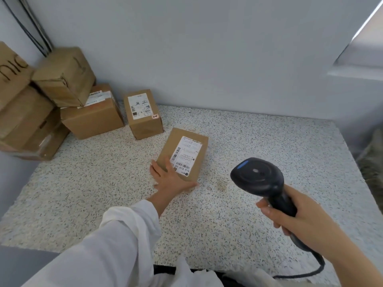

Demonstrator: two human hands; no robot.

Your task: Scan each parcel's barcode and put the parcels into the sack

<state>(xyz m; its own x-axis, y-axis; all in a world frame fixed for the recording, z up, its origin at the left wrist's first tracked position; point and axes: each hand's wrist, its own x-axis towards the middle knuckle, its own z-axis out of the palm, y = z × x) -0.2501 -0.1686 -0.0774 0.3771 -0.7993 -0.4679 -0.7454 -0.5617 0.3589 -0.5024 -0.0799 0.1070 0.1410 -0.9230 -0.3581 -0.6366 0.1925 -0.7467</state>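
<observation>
A flat brown parcel (193, 146) with a white barcode label facing up lies in the middle of the speckled table (259, 141). My left hand (169, 179) holds its near end, fingers spread over the top corner and thumb along the front edge. My right hand (298, 216) grips the handle of a black barcode scanner (259, 179), whose head hovers to the right of the parcel and points toward it. A cable runs from the scanner's handle down to the lower right.
A small labelled box (144, 114) stands behind the parcel. Several more brown boxes (62, 96) are stacked in the back left corner against the wall. A grey-brown sack-like fabric (373, 158) shows at the right edge. White fabric lies at the table's near edge.
</observation>
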